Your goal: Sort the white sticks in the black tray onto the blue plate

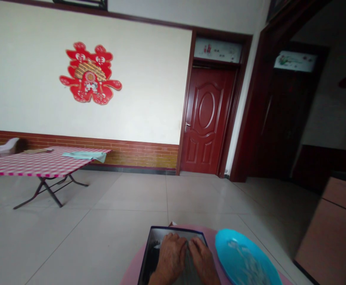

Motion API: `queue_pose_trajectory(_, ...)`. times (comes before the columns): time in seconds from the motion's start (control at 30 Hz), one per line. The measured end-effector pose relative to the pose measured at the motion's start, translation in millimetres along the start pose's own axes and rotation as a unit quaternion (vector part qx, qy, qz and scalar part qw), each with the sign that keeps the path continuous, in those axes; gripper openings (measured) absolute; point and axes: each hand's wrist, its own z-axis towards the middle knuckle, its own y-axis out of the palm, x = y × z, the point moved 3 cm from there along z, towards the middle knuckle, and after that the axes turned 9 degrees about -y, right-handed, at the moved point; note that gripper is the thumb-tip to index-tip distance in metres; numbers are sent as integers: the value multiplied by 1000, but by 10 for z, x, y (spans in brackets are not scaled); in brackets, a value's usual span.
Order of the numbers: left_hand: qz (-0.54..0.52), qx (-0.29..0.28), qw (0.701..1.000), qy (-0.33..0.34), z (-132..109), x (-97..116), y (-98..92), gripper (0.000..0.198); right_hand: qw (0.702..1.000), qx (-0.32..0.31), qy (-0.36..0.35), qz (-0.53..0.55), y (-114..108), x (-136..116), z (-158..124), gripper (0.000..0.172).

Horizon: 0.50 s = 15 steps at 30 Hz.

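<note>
My left hand (170, 255) and my right hand (201, 259) lie side by side on a dark rectangular tray (150, 253) at the bottom of the view. Both hands have their fingers bent down and pressed onto something on the tray that I cannot make out. The tray sits on a pink round surface (131, 273). A blue plate (238, 257) with whitish bits on it rests just to the right of my right hand.
A folding table (36, 164) with a red-and-white checked cloth stands at the left by the wall, with a cloth and small items on it. A closed red door (207, 118) is ahead. A wooden cabinet (335, 229) stands at the right. Tiled floor lies between.
</note>
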Motion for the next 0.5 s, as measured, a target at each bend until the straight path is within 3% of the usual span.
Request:
queue_pose_trajectory(0.23, 3, -31, 1000, -5, 14, 66, -26, 23, 1000, 1, 22, -9, -64, -18, 16, 36)
queue_pose_trajectory(0.37, 4, -24, 1000, -5, 13, 63, -37, 25, 1000, 11, 5, -6, -81, 12, 17, 29)
queue_pose_trajectory(0.5, 9, -55, 998, -18, 10, 75, -62, 24, 999, 2, -8, -33, -26, 59, 11, 26)
